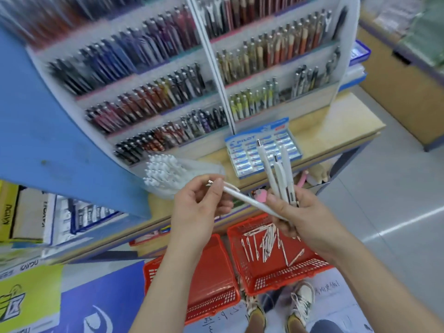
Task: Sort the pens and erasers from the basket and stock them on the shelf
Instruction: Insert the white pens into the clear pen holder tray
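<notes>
My left hand (200,203) pinches the clip end of a single white pen (249,200) that slants down to the right, its tip meeting my right hand (298,217). That hand grips a bunch of white pens (276,174) standing upright. Below, a red basket (242,265) on the floor holds several loose white pens (266,243). On the wooden shelf (336,126) stand a clear box of white pens (161,174) and a blue Pilot eraser box (262,150).
A second red basket (211,280) sits left of the first. Behind the shelf rises a tiered pen display (168,92) full of coloured pens. A blue panel (48,121) stands to the left. My shoes (300,304) are on the floor below the baskets.
</notes>
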